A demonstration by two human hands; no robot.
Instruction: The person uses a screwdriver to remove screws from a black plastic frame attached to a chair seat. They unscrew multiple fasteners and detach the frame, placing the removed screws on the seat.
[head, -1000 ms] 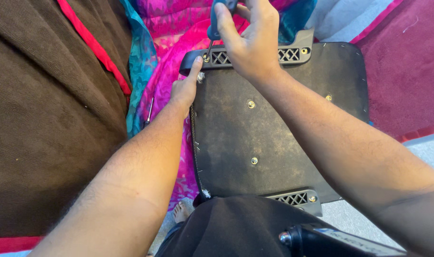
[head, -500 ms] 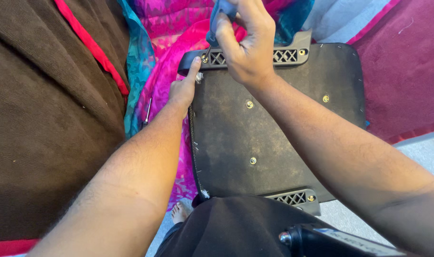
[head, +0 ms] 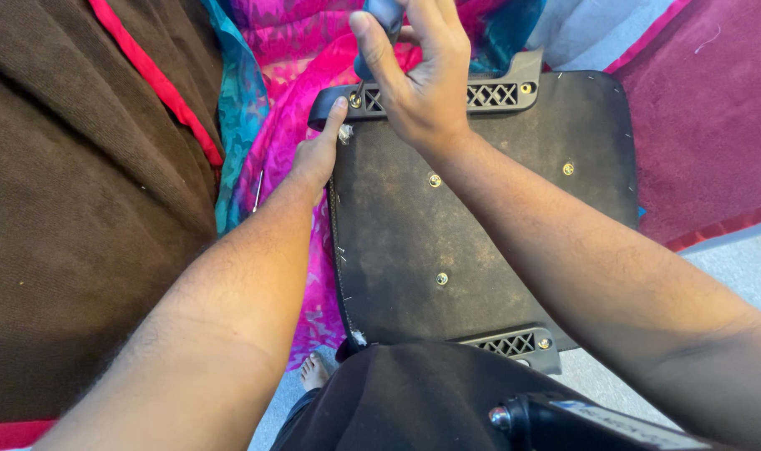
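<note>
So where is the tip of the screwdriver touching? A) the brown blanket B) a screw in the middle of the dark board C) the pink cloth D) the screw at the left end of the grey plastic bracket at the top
D: the right hand holds the blue-handled screwdriver with its tip on the screw at the left end of the top grey bracket, beside the left hand.

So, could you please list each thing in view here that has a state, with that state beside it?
Screwdriver: upright, tip in the corner screw.
Right hand: closed round the screwdriver handle.
Left hand: pressed against the seat panel's edge, fingertip by the screw.
Seat panel: lying underside up.
Far bracket: sitting on the panel.
Near bracket: screwed to the panel, partly hidden.
</note>
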